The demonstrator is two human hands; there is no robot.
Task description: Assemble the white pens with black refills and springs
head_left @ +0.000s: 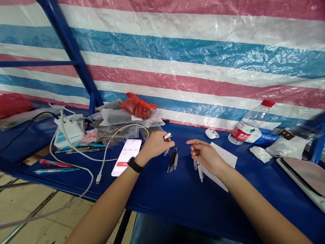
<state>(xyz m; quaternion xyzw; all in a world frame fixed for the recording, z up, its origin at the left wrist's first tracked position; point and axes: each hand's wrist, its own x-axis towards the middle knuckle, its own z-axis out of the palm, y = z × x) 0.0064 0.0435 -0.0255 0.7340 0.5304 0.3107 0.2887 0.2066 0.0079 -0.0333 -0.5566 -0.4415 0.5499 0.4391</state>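
Note:
My left hand (pixel 156 144), with a black band on the wrist, is closed around a small white pen part (pixel 167 136) whose end sticks out past the fingers. Just right of it, several dark pen refills (pixel 172 159) and a pale pen tip section (pixel 176 162) lie side by side on the blue table. My right hand (pixel 206 156) hovers over the table with its index finger stretched out and the others loosely bent; I see nothing between them. Partly beneath that hand are a white pen barrel (pixel 200 173) and a sheet of white paper (pixel 223 162).
Left of my hands lie a phone (pixel 127 157) showing a timer, a white cable (pixel 99 178), several pens (pixel 57 163) and a power strip (pixel 69 130). Plastic bags (pixel 138 105) are heaped behind. To the right stand an earbud case (pixel 212 134), a water bottle (pixel 250 123) and crumpled tissue (pixel 261 154).

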